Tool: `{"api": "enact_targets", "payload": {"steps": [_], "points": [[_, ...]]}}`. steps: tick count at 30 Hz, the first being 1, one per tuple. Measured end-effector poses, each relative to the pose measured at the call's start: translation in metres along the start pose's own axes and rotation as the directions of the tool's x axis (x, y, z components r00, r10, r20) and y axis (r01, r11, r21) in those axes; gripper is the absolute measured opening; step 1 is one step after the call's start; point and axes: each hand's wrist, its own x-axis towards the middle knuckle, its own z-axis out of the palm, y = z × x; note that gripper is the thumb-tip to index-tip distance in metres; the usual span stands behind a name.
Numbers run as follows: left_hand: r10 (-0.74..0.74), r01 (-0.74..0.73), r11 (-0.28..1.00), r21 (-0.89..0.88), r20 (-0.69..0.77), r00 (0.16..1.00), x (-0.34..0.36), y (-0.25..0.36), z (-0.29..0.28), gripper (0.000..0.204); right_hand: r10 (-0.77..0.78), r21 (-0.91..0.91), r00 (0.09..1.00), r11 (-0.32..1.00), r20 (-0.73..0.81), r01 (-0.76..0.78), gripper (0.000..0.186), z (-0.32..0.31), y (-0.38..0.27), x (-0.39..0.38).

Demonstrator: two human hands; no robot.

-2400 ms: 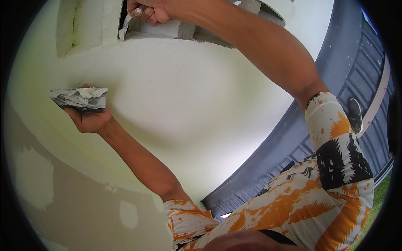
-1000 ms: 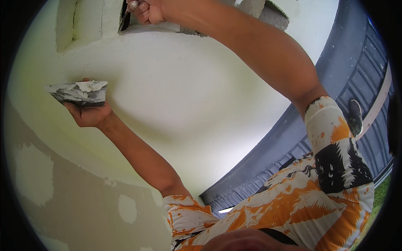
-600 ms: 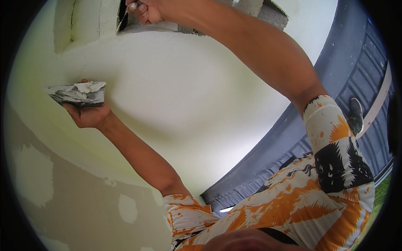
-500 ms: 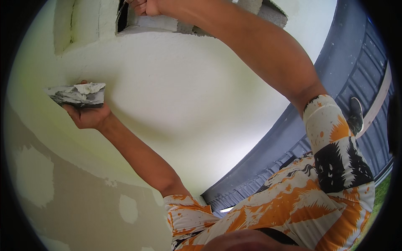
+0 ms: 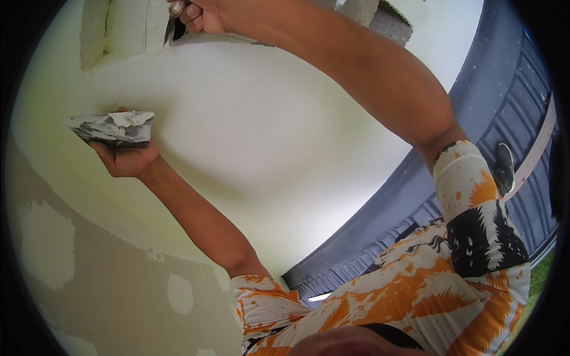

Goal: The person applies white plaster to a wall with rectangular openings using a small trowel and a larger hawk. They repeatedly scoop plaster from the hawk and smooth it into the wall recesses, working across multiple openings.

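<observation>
Right grip (image 5: pixel 199 16) on half-hidden tool (image 5: pixel 169 31)

The place looked like a building under construction or repair, open to the outdoors: a pale plastered wall (image 5: pixel 255 118) had a ragged-edged opening that bared rough grey block (image 5: pixel 389 24), and a beige-grey surface (image 5: pixel 124 282) lower down carried uneven whitish patches (image 5: pixel 48 246). A flat plate (image 5: pixel 113 129) smeared with white paste, held in the person's left hand (image 5: pixel 127 161), fitted plastering work. Blue-grey ribbed sheeting (image 5: pixel 496 127), resembling metal roofing, curved along the right side, and a strip of green grass (image 5: pixel 541 276) showed near the right rim.
</observation>
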Motion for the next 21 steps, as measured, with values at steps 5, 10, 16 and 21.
{"api": "enact_targets", "payload": {"steps": [5,10,16,21], "points": [[-0.013,0.013,1.000,-0.017,-0.005,1.000,0.000,0.000,0.003,0.046,-0.099,-0.210,0.993,0.974,-0.063,0.084,0.010,-0.029,-0.009,-0.018],[-0.001,0.001,1.000,-0.003,0.013,1.000,0.000,0.000,-0.002,0.047,0.112,0.045,0.993,0.993,0.032,-0.113,0.015,-0.030,0.014,0.017],[0.012,-0.011,0.999,0.041,-0.007,1.000,0.006,0.002,0.000,0.052,-0.190,0.104,0.982,0.977,0.006,0.188,0.013,-0.037,-0.027,0.007],[0.008,-0.008,1.000,0.012,-0.016,1.000,0.000,0.002,0.003,0.042,-0.220,-0.164,0.964,0.967,-0.148,0.195,0.012,-0.034,-0.008,-0.016]]}}
